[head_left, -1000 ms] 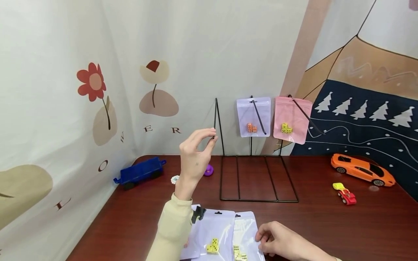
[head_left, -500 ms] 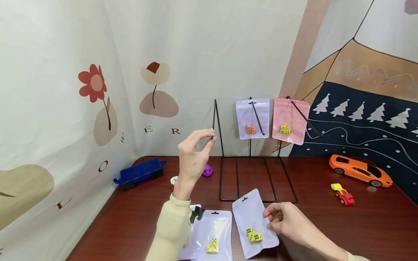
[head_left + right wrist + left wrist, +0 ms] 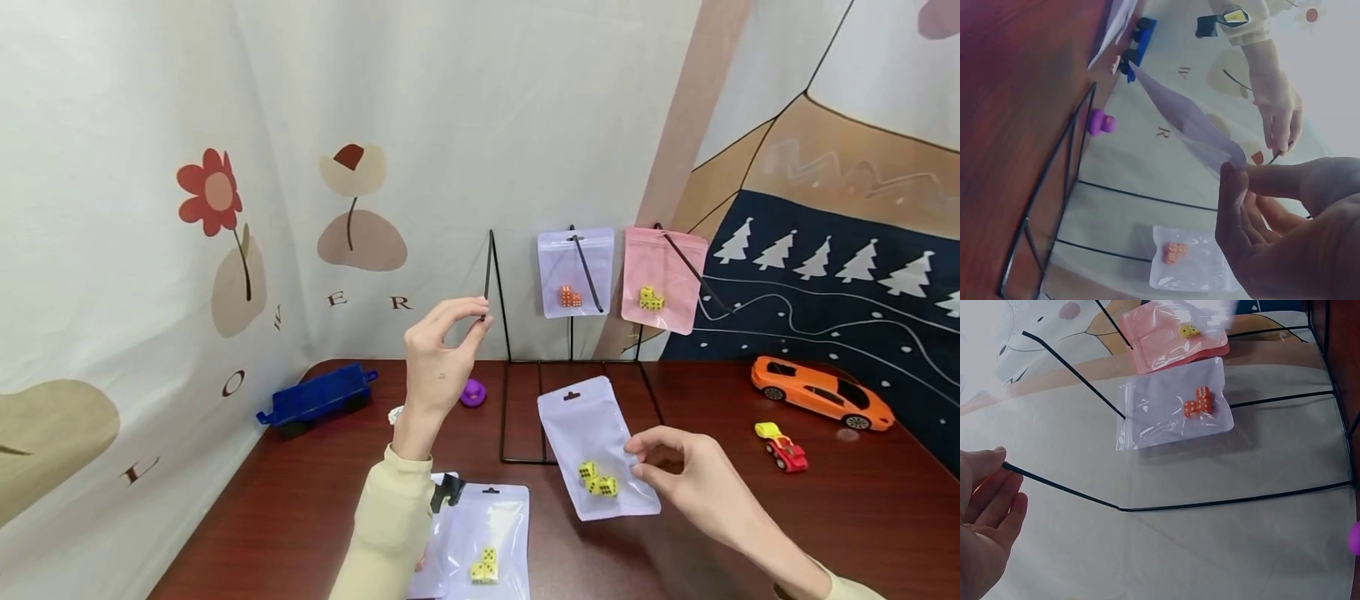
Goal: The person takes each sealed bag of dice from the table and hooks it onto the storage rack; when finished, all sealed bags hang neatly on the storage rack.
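Note:
My left hand (image 3: pixel 442 358) pinches the free end of the left prong of a black wire rack (image 3: pixel 1235 503) between thumb and fingertips. With my right hand (image 3: pixel 701 479) I pinch the right edge of a lilac zip bag (image 3: pixel 588 425), raised above the table and tilted, with yellow dice (image 3: pixel 597 481) inside. On the middle prong hangs a lilac bag (image 3: pixel 576 265) of orange dice, and on the right prong a pink bag (image 3: pixel 660 271) of yellow dice. Two more lilac bags (image 3: pixel 495 529) lie overlapping at the table's front, one partly behind my left sleeve.
A blue toy trailer (image 3: pixel 318 400) stands at the left, with a purple toy (image 3: pixel 472 392) beside the rack. An orange toy car (image 3: pixel 821 393) and a small red and yellow toy car (image 3: pixel 782 447) are at the right. Printed cloth hangs behind the table.
My right hand has lifted the lilac bag with yellow dice off the table, up towards the rack. My left hand keeps its pinch on the left prong.

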Demonstrator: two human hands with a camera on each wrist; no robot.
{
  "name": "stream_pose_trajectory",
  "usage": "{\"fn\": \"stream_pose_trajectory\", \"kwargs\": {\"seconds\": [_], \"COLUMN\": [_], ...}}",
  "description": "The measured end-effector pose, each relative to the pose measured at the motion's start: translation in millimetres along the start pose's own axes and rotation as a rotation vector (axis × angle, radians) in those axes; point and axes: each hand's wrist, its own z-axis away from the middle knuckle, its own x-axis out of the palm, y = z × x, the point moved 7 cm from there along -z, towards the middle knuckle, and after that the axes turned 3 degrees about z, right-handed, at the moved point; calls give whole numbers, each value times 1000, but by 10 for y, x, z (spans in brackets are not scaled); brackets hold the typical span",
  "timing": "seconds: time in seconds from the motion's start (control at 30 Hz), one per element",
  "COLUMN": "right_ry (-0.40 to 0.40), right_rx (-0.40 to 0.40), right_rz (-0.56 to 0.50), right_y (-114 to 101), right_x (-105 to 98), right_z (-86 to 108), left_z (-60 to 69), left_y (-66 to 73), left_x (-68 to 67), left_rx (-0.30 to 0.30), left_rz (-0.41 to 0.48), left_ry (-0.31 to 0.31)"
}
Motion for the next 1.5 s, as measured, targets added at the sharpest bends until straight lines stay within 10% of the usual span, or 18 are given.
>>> {"fn": "stream_pose_trajectory", "kwargs": {"seconds": [0.6, 1.5], "right_ry": [299, 396], "right_rx": [-139, -31], "right_rz": [-29, -69], "right_y": [-230, -97], "right_x": [-348, -461], "right_z": [-43, -271], "left_z": [11, -11], "left_y": [-8, 8], "left_x": [-19, -13], "left_rx": [0, 14], "left_rz": [-11, -24], "left_ry": [-19, -40]}}
